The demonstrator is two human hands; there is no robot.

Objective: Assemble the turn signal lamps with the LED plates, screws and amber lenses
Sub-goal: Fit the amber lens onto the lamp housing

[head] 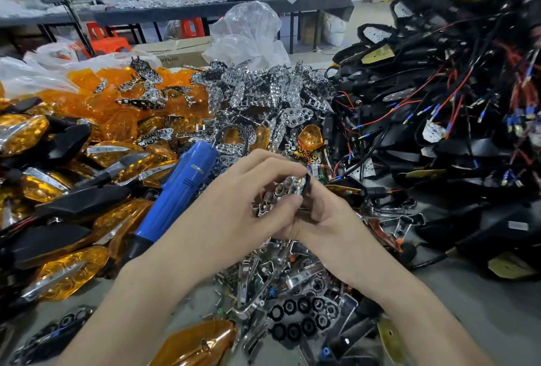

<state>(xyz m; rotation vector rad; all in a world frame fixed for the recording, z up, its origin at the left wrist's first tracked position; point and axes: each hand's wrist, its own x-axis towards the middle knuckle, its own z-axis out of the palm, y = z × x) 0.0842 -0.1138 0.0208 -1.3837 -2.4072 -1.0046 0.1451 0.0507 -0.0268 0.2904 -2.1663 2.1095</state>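
The LED plate [281, 193], a small chromed reflector with a honeycomb of cups, looked light and stiff but thin. It would likely scratch or crack if squeezed across its face, and its plating probably made it slippery, so the safest hold seemed to be by the edges. It sat between both hands above the middle of the surface [474, 324], pressed against what appeared to be a black lamp housing [306, 187], of which only a rim showed. The left hand [246, 190] reached in from the lower left, palm down, its fingers curled over the top of the plate and its thumb pinching the near edge. The right hand [325, 213] came from the lower right, cupped beneath, fingers wrapped round the housing and plate. A blue screwdriver [178, 187] lay just to the left beside amber lenses [117, 122], and wired housings [439, 119] were heaped on the right.
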